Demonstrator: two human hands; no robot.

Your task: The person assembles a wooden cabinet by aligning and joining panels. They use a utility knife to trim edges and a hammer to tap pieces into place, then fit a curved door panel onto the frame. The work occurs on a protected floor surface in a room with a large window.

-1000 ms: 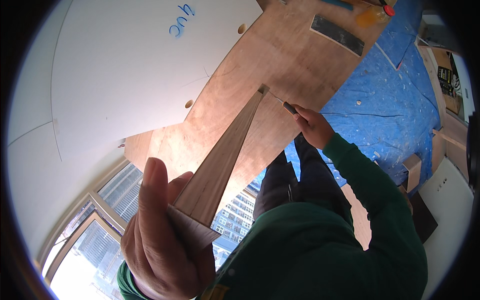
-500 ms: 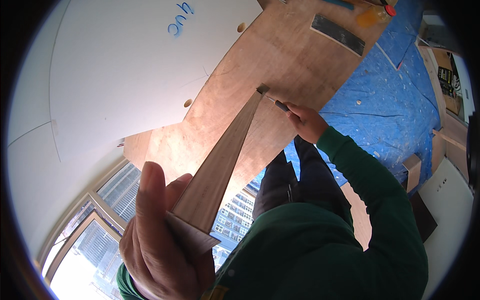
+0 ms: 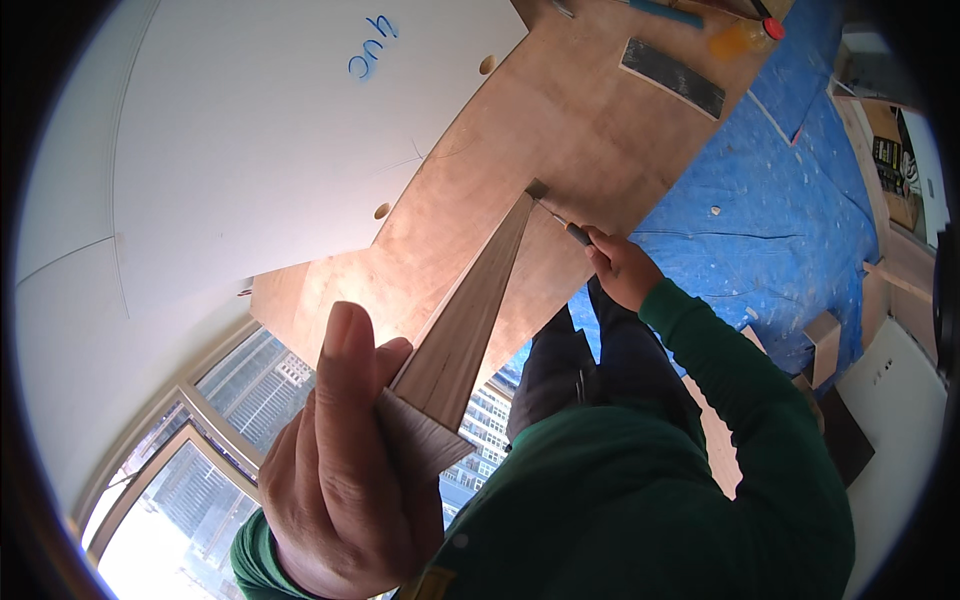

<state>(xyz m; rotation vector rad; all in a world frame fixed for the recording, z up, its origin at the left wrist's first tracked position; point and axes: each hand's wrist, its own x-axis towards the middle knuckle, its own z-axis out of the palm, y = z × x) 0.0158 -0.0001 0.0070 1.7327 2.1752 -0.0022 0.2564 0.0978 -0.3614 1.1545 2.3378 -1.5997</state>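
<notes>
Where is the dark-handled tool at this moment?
In the head view, just above and right of centre, the dark-handled tool is in the right hand, its tip by the far end of the wooden strip in the left hand.

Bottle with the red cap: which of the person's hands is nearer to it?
Right. The right hand, gripping a tool, is below and left of the bottle in the picture; the left hand, holding a strip, is much farther down and left.
</notes>
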